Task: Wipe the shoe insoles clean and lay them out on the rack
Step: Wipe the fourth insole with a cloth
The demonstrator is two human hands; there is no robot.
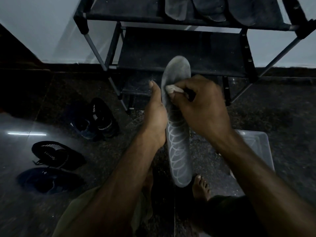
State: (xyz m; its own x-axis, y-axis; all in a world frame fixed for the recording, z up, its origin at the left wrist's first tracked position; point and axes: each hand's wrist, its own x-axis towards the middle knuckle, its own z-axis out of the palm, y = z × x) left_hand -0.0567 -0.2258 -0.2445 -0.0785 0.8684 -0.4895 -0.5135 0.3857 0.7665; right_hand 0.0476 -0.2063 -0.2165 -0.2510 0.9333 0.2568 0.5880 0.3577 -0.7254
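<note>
1. Against the pale wall ahead of me stands the rack [181,48], the biggest thing in view: black shelves on grey metal poles, seen from above at a steep angle.
2. On its top shelf I can see three dark insoles [210,9] lying side by side, their ends toward me; the tops are cut off by the frame edge.
3. The floor [273,103] is dark polished stone with pale specks, and a bright strip of light reflects off it at the left.
4. A clear plastic tub [256,147] sits on the floor to the right, partly hidden behind my right forearm.
5. Four dark shoes lie on the floor at the left: a pair [95,118] close together nearer the rack, one striped shoe [54,154] further left, and another shoe [49,182] just below it.
6. The grey insole [177,151] I am working on is held lengthwise in front of the rack's lower shelf, toe end away from me, with pale looping lines along its near half.
7. My left hand [155,115] is clamped on the insole's left edge, thumb stretched up along the side.
8. My right hand [201,106] is closed tight around a small pale cloth [172,89], pressing it against the insole's upper half.
9. A bare foot [201,187] rests on the floor just below the insole's heel end.
</note>
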